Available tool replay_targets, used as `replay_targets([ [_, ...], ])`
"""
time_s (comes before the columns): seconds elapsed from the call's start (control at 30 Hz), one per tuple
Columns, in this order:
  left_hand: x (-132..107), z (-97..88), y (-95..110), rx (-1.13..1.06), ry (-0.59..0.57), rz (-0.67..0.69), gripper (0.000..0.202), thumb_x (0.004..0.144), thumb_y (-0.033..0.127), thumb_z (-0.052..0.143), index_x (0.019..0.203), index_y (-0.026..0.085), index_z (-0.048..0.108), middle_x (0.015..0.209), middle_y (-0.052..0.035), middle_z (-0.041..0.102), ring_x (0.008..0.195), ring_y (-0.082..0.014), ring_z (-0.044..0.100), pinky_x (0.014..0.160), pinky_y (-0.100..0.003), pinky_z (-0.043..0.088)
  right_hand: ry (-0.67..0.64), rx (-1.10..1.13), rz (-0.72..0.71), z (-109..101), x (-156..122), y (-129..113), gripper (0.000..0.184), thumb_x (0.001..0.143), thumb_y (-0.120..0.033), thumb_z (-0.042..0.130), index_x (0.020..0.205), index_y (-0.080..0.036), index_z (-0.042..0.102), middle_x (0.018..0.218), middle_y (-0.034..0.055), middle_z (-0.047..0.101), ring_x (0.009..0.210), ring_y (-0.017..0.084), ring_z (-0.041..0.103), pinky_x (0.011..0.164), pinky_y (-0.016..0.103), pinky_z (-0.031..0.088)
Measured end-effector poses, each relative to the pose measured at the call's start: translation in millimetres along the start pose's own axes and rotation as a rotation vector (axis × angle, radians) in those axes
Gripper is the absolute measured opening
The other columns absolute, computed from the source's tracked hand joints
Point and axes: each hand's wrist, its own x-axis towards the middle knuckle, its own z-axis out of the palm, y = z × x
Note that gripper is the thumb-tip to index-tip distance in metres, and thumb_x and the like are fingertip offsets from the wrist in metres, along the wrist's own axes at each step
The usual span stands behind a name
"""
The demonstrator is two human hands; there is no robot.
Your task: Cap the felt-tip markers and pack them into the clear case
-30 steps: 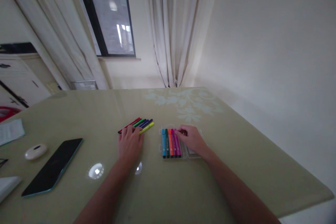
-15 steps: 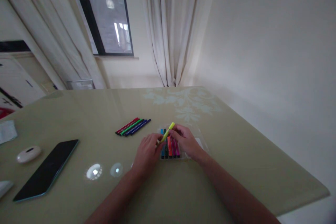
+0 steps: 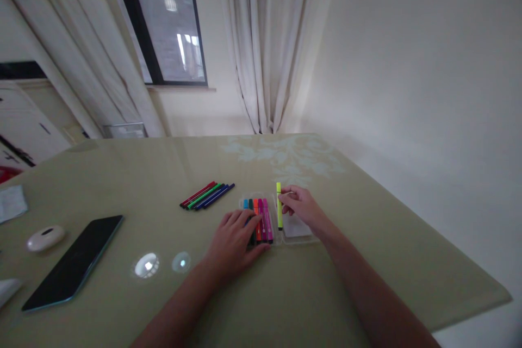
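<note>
Between the fingertips of my right hand [image 3: 300, 204] is a yellow marker [image 3: 279, 206], held upright with its yellow cap end away from me. It hangs over the middle of an open clear plastic case [image 3: 299, 240]. In the case's left half lies a row of markers [image 3: 261, 220] in blue, dark green, orange, purple and magenta. My left hand [image 3: 236, 236] rests over the left side of that row, fingers spread and covering part of the blue and green ones. A white card [image 3: 296, 227] lies in the right half.
Left of the case lies a loose group of red, green and dark blue markers [image 3: 207, 196]. Farther left are a black tablet or phone [image 3: 73, 263], a white rounded object [image 3: 45, 238] and a pale tissue pack [image 3: 12, 204]. The table [image 3: 387, 261] meets a wall on the right.
My left hand has let go of the yellow marker and come down onto the row. The right hand has carried the marker rightward and turned it from slanted to nearly straight.
</note>
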Motion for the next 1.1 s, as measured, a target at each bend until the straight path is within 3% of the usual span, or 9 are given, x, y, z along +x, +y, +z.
replay_targets([
  [0.2,0,-0.8,-2,0.010,-0.008,0.024,0.059,0.092,0.057,0.066,0.141,0.025,0.055,0.135,-0.0118,0.062,0.121,-0.0323,0.057,0.104,-0.051,0.043,-0.097,-0.050,0.071,14,-3,6,0.024,0.083,-0.028,0.073,0.102,-0.018,0.063,0.065,-0.0019,0.070,0.054,0.014,0.067,0.051,0.023,0.051],
  [0.43,2,0.2,4,-0.048,-0.059,0.165,0.051,0.100,0.032,0.060,0.150,0.030,0.047,0.147,-0.0085,0.057,0.131,-0.0276,0.052,0.109,-0.047,0.041,-0.059,-0.173,-0.076,21,-4,9,0.013,0.082,-0.020,0.073,0.087,-0.020,0.061,0.068,-0.0008,0.070,0.061,0.015,0.069,0.058,0.025,0.054],
  [0.7,3,0.3,7,-0.043,-0.096,0.172,0.047,0.101,0.028,0.059,0.147,0.030,0.049,0.144,-0.0072,0.059,0.128,-0.0264,0.054,0.107,-0.046,0.042,-0.075,-0.256,-0.138,19,-6,10,0.008,0.084,-0.022,0.071,0.086,-0.020,0.063,0.074,0.0012,0.071,0.064,0.015,0.068,0.061,0.026,0.054],
  [0.87,3,0.6,7,-0.034,-0.100,0.164,0.042,0.102,0.029,0.058,0.143,0.030,0.054,0.144,-0.0070,0.059,0.128,-0.0269,0.053,0.107,-0.047,0.042,-0.038,-0.393,-0.180,16,-5,12,0.009,0.080,-0.013,0.070,0.086,-0.019,0.067,0.078,0.0005,0.071,0.066,0.013,0.065,0.062,0.024,0.051],
  [1.1,3,3.4,8,-0.015,-0.109,0.166,0.041,0.101,0.027,0.059,0.141,0.032,0.057,0.144,-0.0066,0.060,0.126,-0.0276,0.054,0.107,-0.049,0.044,-0.063,-0.487,-0.241,15,-7,8,0.009,0.079,-0.013,0.072,0.085,-0.020,0.070,0.073,0.0001,0.068,0.068,0.015,0.061,0.064,0.026,0.047],
])
